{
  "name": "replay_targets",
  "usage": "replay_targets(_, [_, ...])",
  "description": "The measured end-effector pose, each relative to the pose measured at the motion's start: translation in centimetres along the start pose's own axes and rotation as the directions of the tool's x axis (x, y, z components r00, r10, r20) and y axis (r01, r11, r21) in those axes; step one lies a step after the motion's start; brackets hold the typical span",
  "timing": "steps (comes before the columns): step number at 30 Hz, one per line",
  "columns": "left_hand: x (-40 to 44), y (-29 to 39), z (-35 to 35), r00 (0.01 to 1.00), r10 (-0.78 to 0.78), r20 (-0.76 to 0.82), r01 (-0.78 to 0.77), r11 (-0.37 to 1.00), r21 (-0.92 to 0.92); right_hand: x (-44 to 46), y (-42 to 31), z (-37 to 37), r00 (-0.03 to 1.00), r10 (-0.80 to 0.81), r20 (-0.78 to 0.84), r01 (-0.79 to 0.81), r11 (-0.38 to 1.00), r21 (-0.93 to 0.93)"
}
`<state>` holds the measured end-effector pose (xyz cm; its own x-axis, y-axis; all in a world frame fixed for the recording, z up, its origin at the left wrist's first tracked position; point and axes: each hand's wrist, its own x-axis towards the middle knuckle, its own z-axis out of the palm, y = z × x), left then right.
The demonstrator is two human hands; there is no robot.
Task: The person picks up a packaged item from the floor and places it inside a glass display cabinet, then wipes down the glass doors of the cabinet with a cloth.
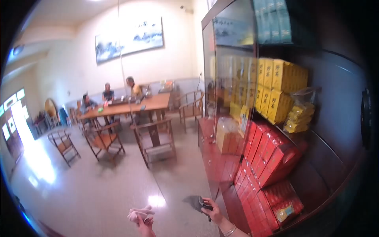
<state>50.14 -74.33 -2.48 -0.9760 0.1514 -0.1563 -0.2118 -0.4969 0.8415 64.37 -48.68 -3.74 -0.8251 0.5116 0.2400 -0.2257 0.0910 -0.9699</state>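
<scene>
Near the bottom centre, my left hand [145, 226] is closed on a bunched pink cloth [139, 212], which sticks up above the fingers. To its right, my right hand [213, 211] grips a dark object [204, 205], perhaps a cloth; its exact shape is blurred. A bracelet circles the right wrist. The two hands are apart, both low in the view over the pale floor. Right of my right hand stands a cabinet with a glass door [229, 79], holding red boxes [262, 154] and yellow boxes [282, 75].
Three people sit at a long wooden table [158, 101] further back. Wooden chairs [154, 138] stand along its near side. Teal boxes [272, 21] fill the cabinet's top shelf. A bag of yellow packets [299, 118] sits beside the yellow boxes. A framed picture [130, 39] hangs behind.
</scene>
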Motion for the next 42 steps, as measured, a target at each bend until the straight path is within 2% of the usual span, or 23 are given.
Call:
replay_targets(1, [0.5,0.5,1.3,0.992,0.127,0.017,-0.127,0.992,-0.024,0.6,-1.3,0.0,0.998,-0.056,-0.026,0.054,0.995,-0.088])
replay_targets(2, [0.8,0.8,1.9,0.969,0.245,0.021,-0.244,0.969,-0.042,1.3,-2.9,0.3,0.998,-0.061,-0.025,0.063,0.99,0.124])
replay_targets(5, [3.8,2.6,6.0,0.89,0.44,0.117,-0.441,0.897,-0.022,2.9,-6.3,0.1,0.988,-0.154,0.004,0.152,0.981,0.122])
replay_targets(6, [3.7,3.4,8.3,0.894,0.446,0.031,-0.441,0.891,-0.11,3.1,-6.5,-0.4,0.993,-0.113,0.019,0.109,0.986,0.127])
replay_targets(9, [2.5,5.7,14.0,0.721,0.66,0.209,-0.656,0.748,-0.1,3.6,-7.8,-0.7,0.948,-0.302,-0.102,0.315,0.938,0.147])
replay_targets(10, [1.8,6.2,15.2,0.652,0.712,0.261,-0.717,0.691,-0.094,3.9,-6.6,-1.1,0.933,-0.313,-0.176,0.329,0.942,0.065])
replay_targets(13, [0.8,7.3,16.9,0.423,0.812,0.402,-0.864,0.495,-0.091,3.3,-9.5,0.1,0.857,-0.307,-0.413,0.412,0.891,0.191])
replay_targets(16, [2.8,7.7,17.4,0.376,0.691,0.618,-0.794,0.584,-0.17,4.1,-7.8,-1.3,0.853,-0.322,-0.41,0.432,0.878,0.208])
replay_targets(19, [0.5,8.0,19.3,0.645,0.625,0.44,-0.495,0.78,-0.382,4.5,-9.9,-0.4,0.768,-0.358,-0.531,0.504,0.849,0.156])
replay_targets(20, [1.4,7.6,19.9,0.615,0.703,0.358,-0.544,0.707,-0.453,4.9,-10.0,-0.6,0.762,-0.385,-0.521,0.511,0.852,0.116])
replay_targets(23, [2.5,9.1,19.1,0.64,0.559,0.527,-0.342,0.822,-0.456,6.5,-10.4,-0.6,0.72,-0.463,-0.517,0.57,0.82,0.06])
replay_targets(26, [4.2,9.3,18.0,0.564,0.557,0.609,-0.599,0.784,-0.162,8.1,-11.1,-0.7,0.697,-0.532,-0.481,0.588,0.808,-0.043])
replay_targets(29, [5.4,10.2,18.1,0.727,0.398,0.56,-0.466,0.884,-0.024,9.4,-12.1,-0.5,0.722,-0.539,-0.434,0.575,0.816,-0.058])
replay_targets(30, [6.6,9.0,18.8,0.694,0.598,0.402,-0.623,0.778,-0.083,9.8,-12.2,-0.5,0.734,-0.54,-0.413,0.572,0.819,-0.055])
replay_targets(33, [9.2,9.9,17.9,0.711,0.419,0.564,-0.496,0.868,-0.02,11.5,-12.4,-1.1,0.76,-0.552,-0.343,0.574,0.818,-0.043])
replay_targets(34, [10.4,9.9,17.9,0.715,0.425,0.555,-0.521,0.854,0.017,12.2,-12.4,-1.5,0.762,-0.563,-0.321,0.583,0.811,-0.038])
replay_targets(38, [16.0,7.9,18.2,0.799,0.478,0.366,-0.547,0.83,0.111,14.2,-11.8,-3.3,0.774,-0.559,-0.297,0.587,0.81,0.004])
replay_targets(41, [19.3,7.1,19.2,0.842,0.476,0.255,-0.503,0.863,0.051,15.1,-11.8,-4.4,0.762,-0.545,-0.349,0.584,0.811,0.01])
replay_targets(42, [19.0,7.5,19.9,0.838,0.479,0.263,-0.509,0.859,0.059,15.3,-11.6,-4.7,0.761,-0.534,-0.368,0.573,0.82,-0.005])
